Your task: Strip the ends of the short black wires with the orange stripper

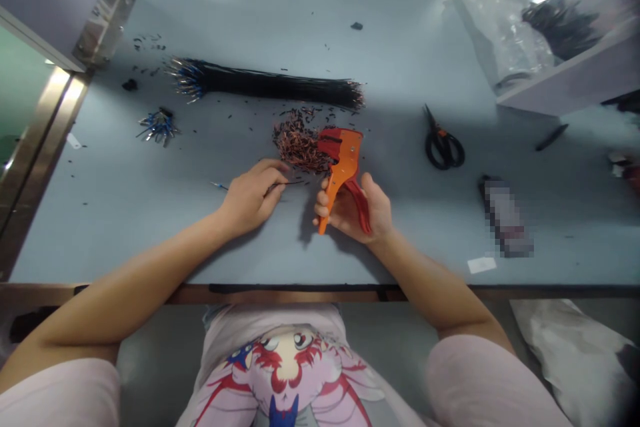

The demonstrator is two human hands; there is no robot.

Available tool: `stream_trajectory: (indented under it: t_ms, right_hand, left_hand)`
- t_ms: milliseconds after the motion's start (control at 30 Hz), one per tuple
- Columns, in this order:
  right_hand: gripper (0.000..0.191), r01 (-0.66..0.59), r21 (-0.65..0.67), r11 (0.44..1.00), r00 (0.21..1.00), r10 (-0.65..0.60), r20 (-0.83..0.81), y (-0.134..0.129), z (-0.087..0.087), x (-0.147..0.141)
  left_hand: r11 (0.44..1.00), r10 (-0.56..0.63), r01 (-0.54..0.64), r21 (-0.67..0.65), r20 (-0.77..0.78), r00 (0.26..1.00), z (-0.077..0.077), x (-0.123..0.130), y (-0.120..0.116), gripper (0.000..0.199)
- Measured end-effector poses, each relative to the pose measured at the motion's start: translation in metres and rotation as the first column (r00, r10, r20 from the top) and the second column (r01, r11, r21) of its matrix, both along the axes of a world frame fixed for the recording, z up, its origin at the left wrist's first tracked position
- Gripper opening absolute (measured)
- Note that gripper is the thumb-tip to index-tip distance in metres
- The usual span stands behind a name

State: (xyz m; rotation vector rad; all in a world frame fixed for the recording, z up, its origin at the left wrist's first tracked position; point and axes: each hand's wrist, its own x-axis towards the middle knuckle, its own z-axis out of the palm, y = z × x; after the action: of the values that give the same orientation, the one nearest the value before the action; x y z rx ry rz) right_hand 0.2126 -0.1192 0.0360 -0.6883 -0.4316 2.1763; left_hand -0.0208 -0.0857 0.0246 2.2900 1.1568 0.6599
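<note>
My left hand [254, 195] pinches a short black wire [294, 183]; its blue and silver end pokes out on the left side of the hand. In my right hand [361, 208] is an orange and red wire stripper [345, 160], fingers wrapped round its handles and jaws turned away from me. The wire's right tip lies a little short of the tool, apart from it. Just beyond my hands spreads a heap of copper and black wire scraps [299, 143], partly behind the stripper's head. Farther back lies a long bundle of black wires [275, 83] with blue, metal-tipped ends at left.
Black scissors [444, 145] lie to the right, near a blurred-out, phone-shaped item [507, 217] and a white label [481, 265]. At left sits a small cluster of blue terminals [159, 127]. Plastic bags [505, 33] stand at the back right; a metal-edged frame [103, 30] borders the left.
</note>
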Motion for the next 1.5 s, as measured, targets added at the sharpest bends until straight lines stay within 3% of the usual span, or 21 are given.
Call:
stream_trajectory:
  t_ms: [133,267,400,500,667,933,1233,1500]
  right_hand:
    - [0.050,-0.030,0.031,0.999,0.999,0.031,-0.018,-0.001,-0.001,-0.001]
    - [0.051,-0.023,0.033,0.999,1.000,0.023,0.000,-0.001,-0.002,-0.001]
    - [0.048,-0.005,0.043,0.999,1.000,0.005,-0.005,-0.001,-0.001,-0.001]
    - [0.046,-0.008,0.046,0.999,1.000,0.008,0.001,-0.001,0.000,-0.002]
    - [0.046,-0.060,0.016,0.998,0.996,0.059,0.072,-0.004,-0.001,-0.005]
    - [0.050,-0.171,0.078,0.982,0.981,0.162,0.106,-0.011,-0.009,-0.007]
    - [0.050,-0.207,0.156,0.966,0.954,0.164,0.251,-0.017,-0.010,-0.009]
    - [0.050,-0.234,0.168,0.958,0.942,0.180,0.283,-0.019,-0.008,-0.009]
  left_hand:
    - [0.991,-0.090,0.081,-0.107,-0.091,0.992,-0.003,0.007,-0.003,0.022]
    - [0.993,-0.065,0.055,-0.100,-0.092,0.994,-0.007,0.015,-0.004,0.021]
    - [1.000,0.011,-0.014,0.022,0.140,0.990,-0.006,0.011,0.000,0.017]
    - [0.986,0.121,-0.150,0.076,0.304,0.945,-0.002,0.005,0.001,0.014]
    - [0.966,0.189,-0.244,0.088,0.406,0.894,0.005,0.005,-0.002,0.010]
    - [0.977,0.143,-0.191,0.095,0.375,0.916,0.006,0.006,-0.008,0.010]
    - [0.929,0.313,-0.350,0.119,0.253,0.916,0.007,-0.002,0.004,0.013]
    - [0.931,0.228,-0.287,0.226,0.253,0.940,0.007,-0.003,0.002,0.014]
